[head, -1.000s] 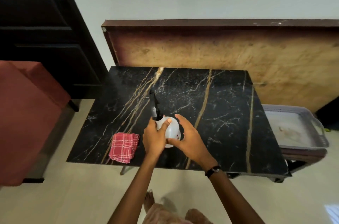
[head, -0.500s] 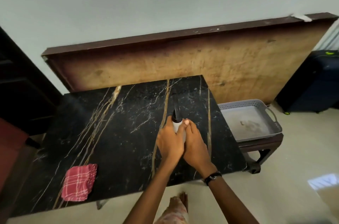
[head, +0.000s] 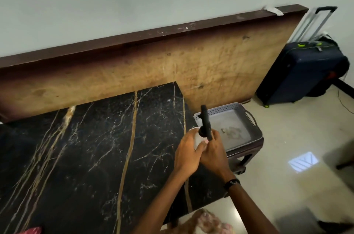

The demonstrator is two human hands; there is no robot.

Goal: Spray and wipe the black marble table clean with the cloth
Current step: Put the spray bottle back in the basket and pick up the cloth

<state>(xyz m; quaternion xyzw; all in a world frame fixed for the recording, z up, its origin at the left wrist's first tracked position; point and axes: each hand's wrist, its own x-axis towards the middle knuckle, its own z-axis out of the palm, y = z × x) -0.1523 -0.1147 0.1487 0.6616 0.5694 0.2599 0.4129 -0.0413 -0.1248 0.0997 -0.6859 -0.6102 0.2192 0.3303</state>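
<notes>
I am seeing both hands meeting over the right-hand part of the black marble bench (head: 92, 157). The left hand (head: 188, 154) is wrapping its grip round the white body of the spray bottle (head: 199, 138), thumb lying across the front. The right hand (head: 213, 152) is grasping the same bottle from the other side, fingers curling up at the black spray head (head: 206, 121), which is standing upright and tilting slightly left. A dark wristband (head: 231, 184) is showing on the right wrist.

The bottle is hanging above the bench's right edge, just beside the grey tray (head: 254, 130) that is sitting on a low dark stand. I cannot tell whether the bottle's base is touching the marble. The red checked cloth (head: 31, 231) is lying at the near left corner of the bench, only a sliver showing at the frame's bottom edge, well apart from both hands.

A wooden board (head: 153, 69) is leaning against the wall behind the bench; a dark blue suitcase (head: 304, 73) is standing to its right.
</notes>
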